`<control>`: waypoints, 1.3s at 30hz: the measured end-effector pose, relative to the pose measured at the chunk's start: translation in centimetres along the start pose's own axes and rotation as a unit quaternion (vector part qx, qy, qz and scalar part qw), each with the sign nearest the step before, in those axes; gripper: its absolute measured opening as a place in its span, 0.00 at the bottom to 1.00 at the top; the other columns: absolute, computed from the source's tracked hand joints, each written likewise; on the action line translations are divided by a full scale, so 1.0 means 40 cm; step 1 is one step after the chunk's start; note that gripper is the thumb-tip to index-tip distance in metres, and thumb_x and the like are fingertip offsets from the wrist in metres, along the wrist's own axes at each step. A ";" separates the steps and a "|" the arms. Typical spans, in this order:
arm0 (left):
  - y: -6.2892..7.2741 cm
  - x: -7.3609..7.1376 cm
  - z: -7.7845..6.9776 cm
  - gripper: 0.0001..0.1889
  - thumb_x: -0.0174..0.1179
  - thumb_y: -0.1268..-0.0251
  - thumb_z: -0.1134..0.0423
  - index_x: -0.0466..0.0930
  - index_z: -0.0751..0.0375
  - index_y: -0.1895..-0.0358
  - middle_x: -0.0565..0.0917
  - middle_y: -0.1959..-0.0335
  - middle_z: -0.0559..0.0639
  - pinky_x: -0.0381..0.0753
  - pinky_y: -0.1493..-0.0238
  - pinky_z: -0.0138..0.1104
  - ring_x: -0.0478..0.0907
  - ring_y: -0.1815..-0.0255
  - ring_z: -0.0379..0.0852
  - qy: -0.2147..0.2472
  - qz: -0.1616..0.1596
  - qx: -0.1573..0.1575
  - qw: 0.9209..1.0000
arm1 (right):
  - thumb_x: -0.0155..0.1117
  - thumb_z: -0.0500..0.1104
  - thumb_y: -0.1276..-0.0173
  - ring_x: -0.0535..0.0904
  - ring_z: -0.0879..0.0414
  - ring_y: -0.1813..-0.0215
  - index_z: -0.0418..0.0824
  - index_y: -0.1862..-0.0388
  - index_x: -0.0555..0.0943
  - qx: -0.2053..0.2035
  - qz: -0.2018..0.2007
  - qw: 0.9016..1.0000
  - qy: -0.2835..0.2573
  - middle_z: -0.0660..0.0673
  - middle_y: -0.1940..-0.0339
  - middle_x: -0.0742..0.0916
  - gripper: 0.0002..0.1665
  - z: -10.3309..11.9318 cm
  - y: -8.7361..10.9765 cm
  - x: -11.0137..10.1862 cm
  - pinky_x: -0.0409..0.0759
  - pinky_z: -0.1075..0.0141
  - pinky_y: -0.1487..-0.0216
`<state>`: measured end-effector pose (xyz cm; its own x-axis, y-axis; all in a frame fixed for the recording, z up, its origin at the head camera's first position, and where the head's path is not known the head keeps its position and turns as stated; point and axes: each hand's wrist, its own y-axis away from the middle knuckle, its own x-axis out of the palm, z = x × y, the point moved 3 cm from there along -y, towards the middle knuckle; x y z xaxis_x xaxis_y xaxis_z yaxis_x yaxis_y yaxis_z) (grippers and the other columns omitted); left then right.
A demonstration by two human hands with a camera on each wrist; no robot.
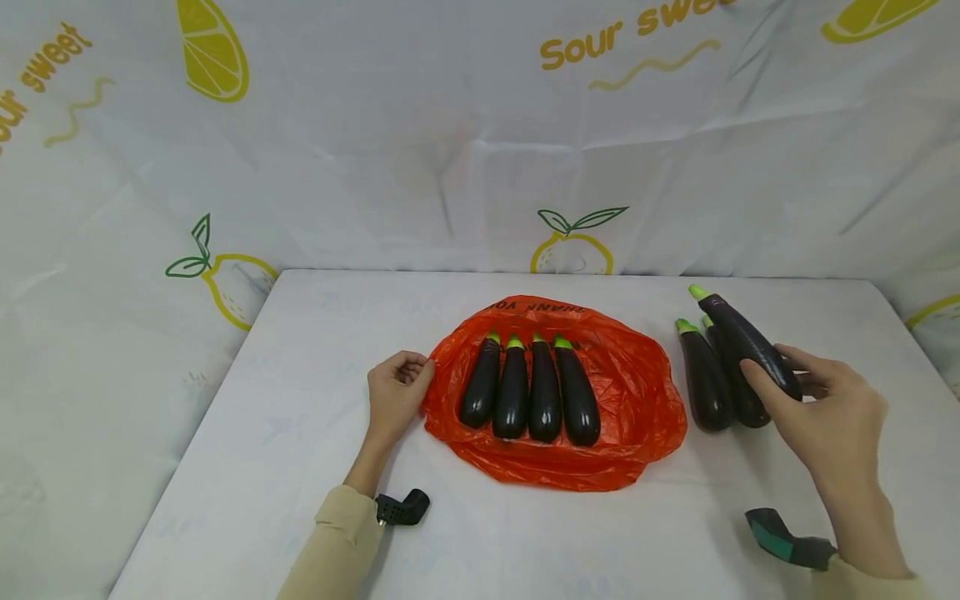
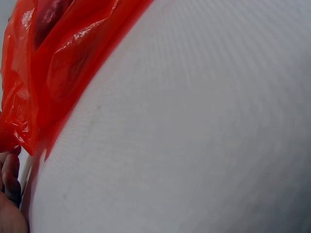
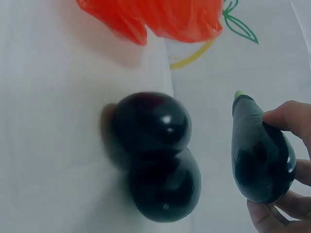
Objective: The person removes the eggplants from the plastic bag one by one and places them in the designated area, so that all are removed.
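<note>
My right hand [image 1: 836,408] grips a dark purple eggplant [image 1: 750,342] by its thick end, green stem tip pointing up and left. In the right wrist view the held eggplant [image 3: 260,150] is clear of the table, thumb on one side and fingers on the other. Below it, two more eggplants [image 1: 705,379] lie side by side on the table. With its fingertips my left hand [image 1: 397,392] pinches the left rim of a red plastic bag [image 1: 637,400]. Several eggplants [image 1: 545,392] lie in a row on the bag, stems away from me.
The white-covered table [image 1: 285,400] ends at a white backdrop [image 1: 360,167] printed with lemons and lettering. A black device [image 1: 403,507] is on my left wrist, and a black and green one [image 1: 787,540] on my right. Bare table surface surrounds the bag.
</note>
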<state>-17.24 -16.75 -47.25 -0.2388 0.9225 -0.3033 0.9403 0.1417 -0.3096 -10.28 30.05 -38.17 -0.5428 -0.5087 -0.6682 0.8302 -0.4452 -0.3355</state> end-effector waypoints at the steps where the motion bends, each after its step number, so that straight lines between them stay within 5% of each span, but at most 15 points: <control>1: 0.000 0.000 0.000 0.03 0.66 0.36 0.70 0.85 0.66 0.68 0.81 0.77 0.58 0.72 0.72 0.22 0.72 0.76 0.38 0.000 0.000 -0.001 1.000 | 0.76 0.45 0.40 0.62 0.88 0.71 0.35 0.44 0.86 0.006 0.001 1.000 0.006 0.29 0.52 0.86 0.26 -0.005 -0.002 -0.002 0.61 0.88 0.64; 9: -0.002 0.003 -0.004 0.04 0.66 0.37 0.72 0.84 0.67 0.70 0.81 0.77 0.60 0.71 0.72 0.21 0.71 0.77 0.37 0.011 -0.005 0.000 1.000 | 0.74 0.44 0.39 0.58 0.91 0.73 0.31 0.43 0.84 0.027 -0.014 0.999 0.020 0.24 0.51 0.85 0.27 -0.038 -0.015 -0.022 0.58 0.87 0.71; 11: -0.002 0.002 -0.003 0.04 0.66 0.37 0.72 0.84 0.67 0.70 0.80 0.78 0.60 0.70 0.72 0.21 0.71 0.77 0.36 0.013 -0.007 -0.001 1.000 | 0.74 0.44 0.40 0.59 0.91 0.74 0.32 0.43 0.85 0.042 -0.019 0.999 0.014 0.41 0.62 0.89 0.28 -0.047 -0.020 -0.027 0.59 0.88 0.72; 16: -0.002 0.004 -0.007 0.03 0.65 0.38 0.75 0.83 0.70 0.70 0.79 0.78 0.62 0.68 0.73 0.21 0.69 0.77 0.36 0.006 -0.011 -0.013 1.000 | 0.73 0.47 0.37 0.60 0.91 0.77 0.35 0.39 0.83 0.083 -0.019 0.996 0.024 0.47 0.63 0.88 0.29 -0.067 -0.027 -0.036 0.60 0.87 0.76; 18: -0.001 0.004 -0.024 0.03 0.64 0.38 0.76 0.82 0.73 0.70 0.79 0.78 0.64 0.67 0.73 0.20 0.68 0.77 0.36 0.002 -0.012 -0.013 1.000 | 0.71 0.48 0.35 0.59 0.91 0.76 0.35 0.38 0.82 0.092 -0.019 0.995 0.035 0.36 0.54 0.87 0.30 -0.072 -0.026 -0.038 0.59 0.87 0.76; 24: 0.007 -0.006 -0.088 0.03 0.63 0.39 0.77 0.82 0.74 0.70 0.78 0.78 0.64 0.68 0.72 0.21 0.68 0.77 0.35 0.008 -0.005 -0.007 1.000 | 0.68 0.48 0.33 0.56 0.90 0.75 0.35 0.35 0.80 0.102 -0.023 0.993 0.048 0.25 0.42 0.84 0.30 -0.080 -0.025 -0.041 0.57 0.87 0.75; 29: 0.008 -0.007 -0.091 0.03 0.62 0.39 0.77 0.82 0.73 0.70 0.78 0.78 0.64 0.68 0.72 0.21 0.69 0.77 0.35 0.016 -0.003 -0.008 1.000 | 0.69 0.50 0.34 0.58 0.89 0.74 0.38 0.35 0.81 0.120 -0.030 0.991 0.054 0.44 0.51 0.86 0.30 -0.093 -0.028 -0.040 0.58 0.87 0.74; 31: 0.007 -0.007 -0.089 0.03 0.62 0.38 0.77 0.82 0.74 0.70 0.78 0.78 0.64 0.68 0.72 0.21 0.68 0.77 0.35 0.017 -0.002 -0.009 1.000 | 0.69 0.50 0.33 0.58 0.89 0.75 0.38 0.35 0.81 0.122 -0.027 0.991 0.056 0.45 0.51 0.87 0.30 -0.098 -0.028 -0.038 0.58 0.87 0.75; 36: 0.005 -0.005 -0.088 0.03 0.62 0.38 0.77 0.81 0.74 0.70 0.78 0.78 0.65 0.67 0.72 0.21 0.68 0.77 0.35 0.016 0.001 -0.008 1.000 | 0.66 0.49 0.31 0.55 0.88 0.75 0.35 0.33 0.78 0.121 -0.012 0.991 0.063 0.26 0.41 0.84 0.32 -0.108 -0.026 -0.032 0.56 0.86 0.76; 39: 0.003 -0.005 -0.088 0.03 0.62 0.38 0.77 0.81 0.74 0.70 0.78 0.78 0.64 0.67 0.72 0.21 0.68 0.77 0.35 0.015 0.000 -0.007 1.000 | 0.65 0.49 0.31 0.54 0.89 0.75 0.34 0.33 0.78 0.122 -0.008 0.991 0.062 0.26 0.41 0.84 0.32 -0.115 -0.027 -0.030 0.56 0.86 0.77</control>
<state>-16.22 -15.65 -44.04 -0.2311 0.9328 -0.2767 0.9438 0.1458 -0.2967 -9.96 34.53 -40.06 -0.5233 -0.4133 -0.7452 0.7582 -0.6250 -0.1858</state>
